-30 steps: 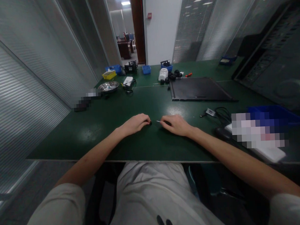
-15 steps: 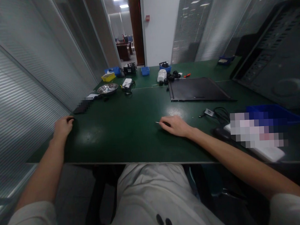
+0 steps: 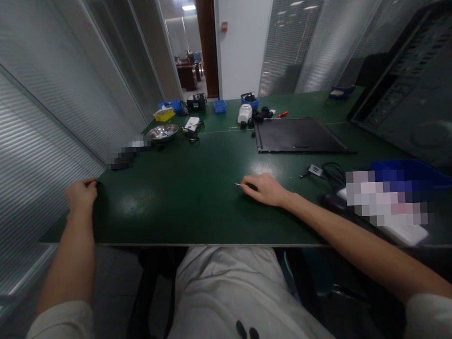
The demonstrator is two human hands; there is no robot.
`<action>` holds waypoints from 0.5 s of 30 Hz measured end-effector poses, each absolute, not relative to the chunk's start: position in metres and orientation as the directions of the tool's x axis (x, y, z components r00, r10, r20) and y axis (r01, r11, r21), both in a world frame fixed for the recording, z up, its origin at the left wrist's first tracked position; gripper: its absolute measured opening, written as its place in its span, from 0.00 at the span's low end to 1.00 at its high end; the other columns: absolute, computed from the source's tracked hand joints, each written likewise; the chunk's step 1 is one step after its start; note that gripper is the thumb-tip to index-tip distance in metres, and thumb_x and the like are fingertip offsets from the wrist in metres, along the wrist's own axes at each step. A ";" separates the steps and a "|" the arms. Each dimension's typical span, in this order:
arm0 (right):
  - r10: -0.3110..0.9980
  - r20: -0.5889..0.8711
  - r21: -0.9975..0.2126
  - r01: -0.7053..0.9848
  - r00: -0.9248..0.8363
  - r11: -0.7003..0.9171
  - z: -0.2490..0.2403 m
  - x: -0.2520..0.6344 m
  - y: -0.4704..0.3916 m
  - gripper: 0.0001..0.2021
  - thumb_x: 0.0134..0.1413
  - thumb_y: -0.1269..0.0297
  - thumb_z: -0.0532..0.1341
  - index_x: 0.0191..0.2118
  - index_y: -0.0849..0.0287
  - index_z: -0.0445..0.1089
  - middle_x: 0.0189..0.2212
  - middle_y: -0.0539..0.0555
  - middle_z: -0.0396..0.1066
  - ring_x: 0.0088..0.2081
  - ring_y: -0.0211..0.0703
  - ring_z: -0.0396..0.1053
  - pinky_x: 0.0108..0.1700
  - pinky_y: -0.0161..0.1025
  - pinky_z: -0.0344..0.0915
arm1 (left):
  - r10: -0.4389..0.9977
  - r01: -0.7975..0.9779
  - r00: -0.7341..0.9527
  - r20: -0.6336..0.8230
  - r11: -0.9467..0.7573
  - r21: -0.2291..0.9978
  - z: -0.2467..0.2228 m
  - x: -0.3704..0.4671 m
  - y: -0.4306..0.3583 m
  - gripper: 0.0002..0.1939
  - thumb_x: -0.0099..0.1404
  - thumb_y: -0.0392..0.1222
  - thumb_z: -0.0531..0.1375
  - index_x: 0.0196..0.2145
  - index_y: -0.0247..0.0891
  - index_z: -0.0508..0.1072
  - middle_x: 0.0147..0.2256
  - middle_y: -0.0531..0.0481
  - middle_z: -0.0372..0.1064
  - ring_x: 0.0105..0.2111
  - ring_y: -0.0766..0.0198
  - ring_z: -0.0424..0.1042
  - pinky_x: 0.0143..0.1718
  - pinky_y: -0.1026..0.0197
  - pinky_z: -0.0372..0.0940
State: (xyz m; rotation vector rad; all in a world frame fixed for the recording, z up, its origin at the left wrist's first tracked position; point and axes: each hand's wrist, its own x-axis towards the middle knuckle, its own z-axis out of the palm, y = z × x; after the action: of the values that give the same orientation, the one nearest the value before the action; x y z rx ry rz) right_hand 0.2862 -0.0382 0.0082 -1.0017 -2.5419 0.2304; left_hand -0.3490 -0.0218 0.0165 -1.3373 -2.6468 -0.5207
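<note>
My left hand [image 3: 82, 196] is at the left edge of the green table, fingers closed in a pinch. Something small and dark shows at its fingertips, too unclear to name. My right hand [image 3: 263, 189] rests on the tabletop [image 3: 182, 201] near the middle, its fingers curled round a thin tool. Only that tool's slim, shiny metal tip [image 3: 237, 184] sticks out to the left; the rest is hidden in the palm. A flat black panel [image 3: 299, 135] lies beyond my right hand.
A steel bowl [image 3: 163, 133], a white adapter [image 3: 191, 124] with cable, and blue and yellow trays [image 3: 164, 114] line the far left. To the right are a labelled cable [image 3: 315, 170], a blue bin [image 3: 417, 173] and a large computer case [image 3: 428, 95]. A red screwdriver [image 3: 282, 114] lies behind the panel.
My left hand has moved left, closer to the table's edge, with its fingers still pinched. My right hand and its tool have stayed in place.
</note>
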 end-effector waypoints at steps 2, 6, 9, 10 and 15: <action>0.685 0.304 -0.296 0.618 -0.662 0.729 0.008 0.286 -0.038 0.16 0.74 0.55 0.52 0.44 0.57 0.73 0.35 0.54 0.77 0.32 0.42 0.71 0.36 0.39 0.54 | 0.703 0.751 -0.657 0.271 0.579 0.318 0.016 -0.352 -0.022 0.16 0.69 0.41 0.62 0.51 0.31 0.80 0.20 0.55 0.58 0.26 0.61 0.55 0.38 0.64 0.53; 0.686 0.305 -0.293 0.621 -0.660 0.727 0.007 0.287 -0.038 0.16 0.74 0.55 0.52 0.44 0.57 0.73 0.34 0.54 0.77 0.32 0.42 0.71 0.36 0.39 0.54 | 0.598 0.627 -0.760 0.255 0.571 0.530 0.015 -0.354 -0.018 0.09 0.64 0.34 0.67 0.42 0.31 0.80 0.18 0.58 0.55 0.25 0.65 0.54 0.39 0.65 0.54; 0.685 0.309 -0.285 0.622 -0.660 0.729 0.007 0.287 -0.037 0.17 0.74 0.54 0.52 0.44 0.57 0.74 0.35 0.54 0.77 0.32 0.42 0.71 0.36 0.39 0.54 | 0.595 0.605 -0.766 0.243 0.540 0.585 0.015 -0.355 -0.015 0.04 0.63 0.30 0.66 0.38 0.29 0.78 0.18 0.59 0.58 0.25 0.66 0.58 0.40 0.66 0.56; 0.684 0.308 -0.285 0.622 -0.661 0.729 0.007 0.287 -0.037 0.16 0.74 0.54 0.52 0.44 0.57 0.74 0.35 0.54 0.77 0.32 0.42 0.71 0.36 0.39 0.54 | 0.599 0.609 -0.762 0.245 0.535 0.586 0.015 -0.355 -0.014 0.03 0.63 0.30 0.65 0.37 0.28 0.77 0.18 0.59 0.58 0.25 0.67 0.59 0.39 0.67 0.57; 0.684 0.303 -0.294 0.617 -0.664 0.730 0.008 0.287 -0.038 0.16 0.74 0.55 0.52 0.44 0.57 0.74 0.35 0.54 0.77 0.32 0.41 0.70 0.36 0.38 0.54 | 0.635 0.688 -0.702 0.322 0.491 0.534 0.014 -0.355 -0.015 0.02 0.63 0.29 0.62 0.32 0.27 0.74 0.16 0.59 0.56 0.24 0.66 0.61 0.36 0.66 0.58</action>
State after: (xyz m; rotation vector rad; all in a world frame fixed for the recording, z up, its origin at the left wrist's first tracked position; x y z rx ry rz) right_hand 0.2871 -0.0378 0.0076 -1.0008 -2.5396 0.2324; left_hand -0.3546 -0.0147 0.0143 -1.1751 -2.6411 -1.0042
